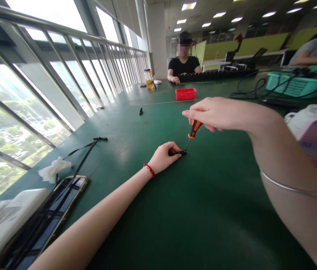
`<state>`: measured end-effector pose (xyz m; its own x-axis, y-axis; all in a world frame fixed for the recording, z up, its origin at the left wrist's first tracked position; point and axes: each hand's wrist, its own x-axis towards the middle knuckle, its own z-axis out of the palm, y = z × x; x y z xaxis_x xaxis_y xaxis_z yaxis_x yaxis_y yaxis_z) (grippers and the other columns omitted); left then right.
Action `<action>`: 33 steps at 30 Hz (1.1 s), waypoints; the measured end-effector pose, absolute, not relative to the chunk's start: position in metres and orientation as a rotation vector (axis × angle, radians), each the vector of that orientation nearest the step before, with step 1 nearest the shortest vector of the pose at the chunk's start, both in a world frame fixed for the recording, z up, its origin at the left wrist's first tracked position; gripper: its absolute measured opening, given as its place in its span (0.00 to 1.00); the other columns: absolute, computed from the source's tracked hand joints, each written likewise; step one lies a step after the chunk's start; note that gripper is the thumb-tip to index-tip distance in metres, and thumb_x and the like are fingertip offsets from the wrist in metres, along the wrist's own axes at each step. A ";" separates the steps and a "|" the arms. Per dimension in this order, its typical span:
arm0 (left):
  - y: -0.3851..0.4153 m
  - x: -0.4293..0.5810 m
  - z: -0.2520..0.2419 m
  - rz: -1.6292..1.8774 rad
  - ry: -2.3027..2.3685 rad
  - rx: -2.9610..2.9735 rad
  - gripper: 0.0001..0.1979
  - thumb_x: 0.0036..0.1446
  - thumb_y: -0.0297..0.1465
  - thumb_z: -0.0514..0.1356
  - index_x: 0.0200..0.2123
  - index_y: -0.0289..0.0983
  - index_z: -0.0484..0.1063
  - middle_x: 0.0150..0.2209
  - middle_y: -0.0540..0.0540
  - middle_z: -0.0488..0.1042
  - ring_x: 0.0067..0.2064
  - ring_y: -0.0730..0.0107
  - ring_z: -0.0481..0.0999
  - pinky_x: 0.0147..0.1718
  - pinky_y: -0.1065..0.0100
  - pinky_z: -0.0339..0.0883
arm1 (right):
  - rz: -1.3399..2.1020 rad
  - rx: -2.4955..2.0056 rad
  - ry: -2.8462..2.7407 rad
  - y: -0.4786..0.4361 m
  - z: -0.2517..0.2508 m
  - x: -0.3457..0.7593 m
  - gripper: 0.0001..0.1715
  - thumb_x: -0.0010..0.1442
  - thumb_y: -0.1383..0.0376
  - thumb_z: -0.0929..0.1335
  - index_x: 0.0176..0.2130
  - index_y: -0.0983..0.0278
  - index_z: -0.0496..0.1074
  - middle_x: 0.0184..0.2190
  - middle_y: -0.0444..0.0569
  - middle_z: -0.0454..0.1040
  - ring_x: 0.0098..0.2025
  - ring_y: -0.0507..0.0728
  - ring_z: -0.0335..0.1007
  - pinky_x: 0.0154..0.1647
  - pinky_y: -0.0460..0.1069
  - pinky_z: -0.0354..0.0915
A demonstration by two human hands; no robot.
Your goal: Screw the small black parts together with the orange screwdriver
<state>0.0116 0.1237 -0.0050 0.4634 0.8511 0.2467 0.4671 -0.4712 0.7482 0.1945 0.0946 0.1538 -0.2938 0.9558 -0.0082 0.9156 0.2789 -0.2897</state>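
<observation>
On the green table [147, 210], my left hand [164, 156] is closed on a small black part [181, 152], pinched between thumb and fingers near the tabletop. My right hand [207, 114] grips an orange and black screwdriver [194, 128] from above. The screwdriver is tilted, and its thin shaft runs down to the right end of the black part. Whether the tip sits in a screw is too small to tell. Another small black piece [141, 111] lies farther back on the table.
A red tray [186, 94] stands beyond my hands. A phone [63, 202], black straps [84, 161] and crumpled tissue [54, 169] lie left. A teal basket [290, 84] with cables is back right. A bottle [148, 79] and a seated person [184, 65] are at the far end.
</observation>
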 end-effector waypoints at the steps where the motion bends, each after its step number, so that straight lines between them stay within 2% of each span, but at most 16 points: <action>1: 0.124 0.012 -0.005 0.829 1.092 2.106 0.04 0.50 0.29 0.60 0.31 0.34 0.71 0.32 0.47 0.74 0.32 0.72 0.71 0.33 0.71 0.66 | 0.372 -1.756 -2.374 0.094 0.154 0.195 0.25 0.60 0.46 0.57 0.34 0.62 0.69 0.20 0.45 0.67 0.23 0.53 0.63 0.27 0.48 0.54; 6: 0.122 0.012 -0.004 0.833 1.103 2.095 0.07 0.50 0.32 0.61 0.31 0.34 0.72 0.31 0.47 0.74 0.32 0.71 0.71 0.32 0.71 0.66 | 0.364 -1.724 -2.379 0.096 0.154 0.196 0.15 0.57 0.53 0.63 0.38 0.59 0.69 0.27 0.45 0.72 0.24 0.53 0.65 0.27 0.48 0.54; 8: 0.121 0.013 -0.003 0.847 1.113 2.090 0.07 0.51 0.33 0.60 0.30 0.34 0.72 0.31 0.47 0.74 0.32 0.72 0.71 0.32 0.71 0.66 | 0.353 -1.720 -2.383 0.096 0.153 0.195 0.16 0.57 0.53 0.63 0.39 0.59 0.69 0.27 0.45 0.72 0.24 0.53 0.65 0.27 0.48 0.54; 12: 0.121 0.013 -0.002 0.848 1.108 2.077 0.07 0.52 0.32 0.59 0.30 0.34 0.72 0.31 0.47 0.75 0.31 0.72 0.70 0.31 0.71 0.65 | 0.314 -1.783 -2.360 0.096 0.152 0.194 0.24 0.59 0.48 0.58 0.34 0.62 0.70 0.20 0.46 0.68 0.21 0.53 0.63 0.26 0.48 0.54; 14: 0.121 0.013 -0.003 0.837 1.106 2.077 0.06 0.52 0.31 0.59 0.31 0.34 0.72 0.31 0.47 0.74 0.31 0.72 0.70 0.31 0.72 0.65 | 0.309 -1.774 -2.370 0.097 0.152 0.196 0.22 0.59 0.49 0.59 0.35 0.62 0.70 0.20 0.45 0.68 0.21 0.52 0.63 0.26 0.48 0.54; 17: 0.122 0.012 -0.003 0.830 1.106 2.084 0.06 0.51 0.31 0.59 0.31 0.34 0.72 0.31 0.47 0.75 0.32 0.72 0.71 0.32 0.71 0.65 | 0.340 -1.705 -2.402 0.100 0.151 0.199 0.16 0.55 0.52 0.64 0.39 0.59 0.70 0.25 0.45 0.72 0.23 0.52 0.65 0.26 0.48 0.54; 19: 0.122 0.012 -0.003 0.827 1.101 2.088 0.06 0.51 0.31 0.59 0.31 0.34 0.71 0.32 0.47 0.75 0.32 0.72 0.71 0.32 0.71 0.65 | 0.357 -1.716 -2.400 0.100 0.151 0.200 0.18 0.54 0.51 0.65 0.40 0.59 0.69 0.26 0.45 0.73 0.23 0.52 0.65 0.25 0.48 0.54; 22: 0.122 0.012 -0.003 0.822 1.085 2.090 0.05 0.52 0.30 0.58 0.31 0.33 0.71 0.32 0.47 0.75 0.32 0.72 0.71 0.32 0.71 0.65 | 0.387 -1.799 -2.393 0.098 0.153 0.199 0.22 0.58 0.48 0.60 0.37 0.61 0.69 0.20 0.45 0.69 0.20 0.52 0.63 0.25 0.48 0.54; 24: 0.122 0.011 -0.003 0.820 1.081 2.089 0.05 0.51 0.29 0.58 0.32 0.33 0.71 0.31 0.47 0.74 0.32 0.72 0.71 0.32 0.71 0.65 | 0.392 -1.802 -2.418 0.096 0.154 0.199 0.22 0.60 0.49 0.58 0.36 0.61 0.70 0.19 0.44 0.68 0.19 0.52 0.63 0.25 0.48 0.53; 27: 0.122 0.011 -0.003 0.812 1.089 2.089 0.05 0.51 0.29 0.58 0.32 0.33 0.72 0.32 0.47 0.74 0.32 0.73 0.70 0.31 0.72 0.64 | 0.363 -1.749 -2.451 0.096 0.154 0.200 0.17 0.57 0.52 0.62 0.40 0.59 0.69 0.24 0.44 0.72 0.23 0.53 0.66 0.26 0.48 0.53; 29: 0.121 0.011 -0.002 0.813 1.086 2.086 0.05 0.51 0.28 0.58 0.32 0.33 0.72 0.32 0.47 0.74 0.31 0.73 0.70 0.31 0.72 0.64 | 0.354 -1.750 -2.452 0.096 0.154 0.200 0.18 0.55 0.51 0.64 0.41 0.58 0.69 0.25 0.44 0.73 0.24 0.54 0.67 0.26 0.48 0.53; 33: 0.121 0.011 -0.002 0.815 1.075 2.074 0.05 0.51 0.28 0.58 0.32 0.33 0.71 0.32 0.47 0.75 0.32 0.72 0.71 0.32 0.72 0.65 | 0.407 -1.802 -2.455 0.097 0.154 0.200 0.23 0.59 0.48 0.58 0.36 0.61 0.70 0.19 0.44 0.69 0.21 0.52 0.64 0.25 0.48 0.53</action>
<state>0.0107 0.1207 -0.0017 0.4691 0.8542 0.2242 0.4464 -0.4484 0.7743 0.2002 0.0968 0.1540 -0.3101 0.9454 -0.1002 0.9271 0.2774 -0.2521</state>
